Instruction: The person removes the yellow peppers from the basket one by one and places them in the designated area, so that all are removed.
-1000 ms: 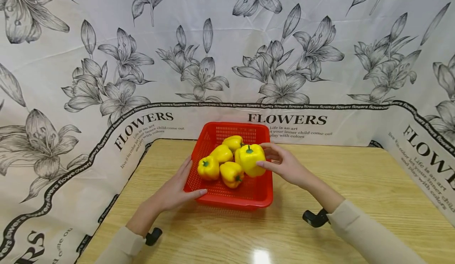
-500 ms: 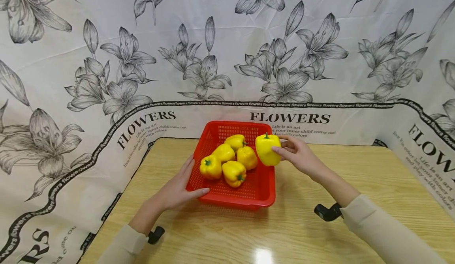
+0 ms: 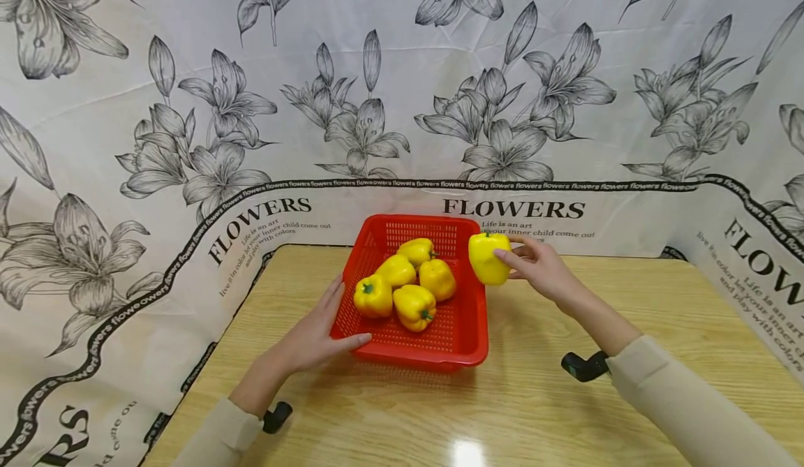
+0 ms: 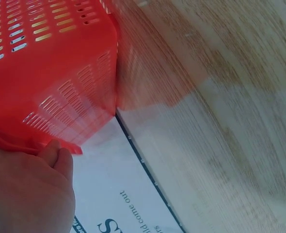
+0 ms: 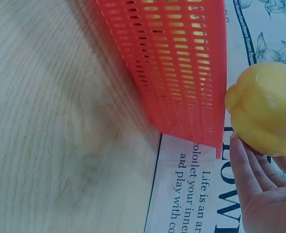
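Your right hand swings a pinched pepper to the basket rim's 2 o'clock, leaving five, while your left hand grips at 8.

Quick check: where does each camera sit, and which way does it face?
Head: on the head, forward and down at the red basket and held pepper; left hand, right hand and sleeves show.
Left wrist: on that wrist, toward the basket's outside; left hand partly shows.
Right wrist: on that wrist, toward the basket's side and held pepper; right hand partly shows.
Head and right wrist share the held pepper.
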